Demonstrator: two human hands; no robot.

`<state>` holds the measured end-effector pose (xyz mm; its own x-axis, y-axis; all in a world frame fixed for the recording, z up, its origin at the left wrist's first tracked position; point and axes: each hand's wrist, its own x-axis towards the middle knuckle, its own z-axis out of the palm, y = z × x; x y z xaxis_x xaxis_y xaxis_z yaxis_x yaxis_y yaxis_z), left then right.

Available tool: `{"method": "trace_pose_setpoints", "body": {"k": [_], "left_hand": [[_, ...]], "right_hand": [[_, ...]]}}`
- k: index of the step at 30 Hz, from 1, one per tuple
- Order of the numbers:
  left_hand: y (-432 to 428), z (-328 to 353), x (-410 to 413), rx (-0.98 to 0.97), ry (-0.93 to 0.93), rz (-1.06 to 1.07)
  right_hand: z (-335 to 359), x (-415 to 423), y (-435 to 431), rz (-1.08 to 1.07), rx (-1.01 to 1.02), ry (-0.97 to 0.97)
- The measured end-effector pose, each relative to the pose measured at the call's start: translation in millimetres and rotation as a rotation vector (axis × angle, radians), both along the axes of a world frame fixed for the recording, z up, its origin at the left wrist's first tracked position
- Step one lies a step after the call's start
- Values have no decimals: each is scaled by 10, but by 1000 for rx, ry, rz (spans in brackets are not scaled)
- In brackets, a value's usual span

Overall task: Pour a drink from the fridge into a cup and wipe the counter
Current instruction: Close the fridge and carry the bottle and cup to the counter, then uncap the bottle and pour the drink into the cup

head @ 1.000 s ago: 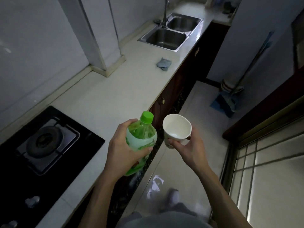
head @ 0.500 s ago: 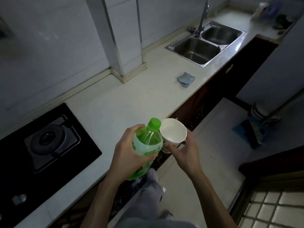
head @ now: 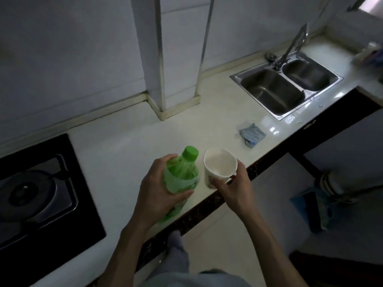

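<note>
Over the near edge of the pale stone counter (head: 128, 141), between the black gas hob (head: 41, 189) and the steel double sink (head: 286, 88), both hands carry what the pour needs. The left hand (head: 159, 195) is wrapped around the body of a green plastic drink bottle (head: 182, 172), whose green screw cap (head: 190, 153) sits on the neck. The right hand (head: 234, 187) pinches the lower wall of a white paper cup (head: 219, 164), which looks empty and sits just beside the bottle's shoulder. Whether either base touches the counter cannot be told. The step in hand looks like bringing both to the worktop; pouring has not begun. Next, the cup likely needs setting down so a hand is free to unscrew the cap. A crumpled blue cloth (head: 251, 134) lies near the sink, well apart, ready for wiping.
</note>
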<state>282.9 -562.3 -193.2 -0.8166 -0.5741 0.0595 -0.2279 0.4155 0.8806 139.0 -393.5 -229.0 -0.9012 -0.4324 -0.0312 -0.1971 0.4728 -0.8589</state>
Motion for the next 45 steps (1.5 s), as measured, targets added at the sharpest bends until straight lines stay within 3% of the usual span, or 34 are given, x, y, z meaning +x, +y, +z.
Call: {"method": "trace_pose_setpoints", "body": {"k": [22,34,36,40,45], "left_hand": [[39,-68,-586,107,-152,606],[388,48,-1037,104,-194,672],[409,46,-1046,107,-201,663],[411,37,-1037,63,-234,618],[368,37,-1047,18,-284,561]], "right_hand": [[-818,-1272,-983,330,74,-180],[-990,-1671,-827,528,189,-257],[-898,-1716,-774,471,209,-192],[-310,-1778,-820,325,54,15],[443,-1754,-1115,680,83,-68]]}}
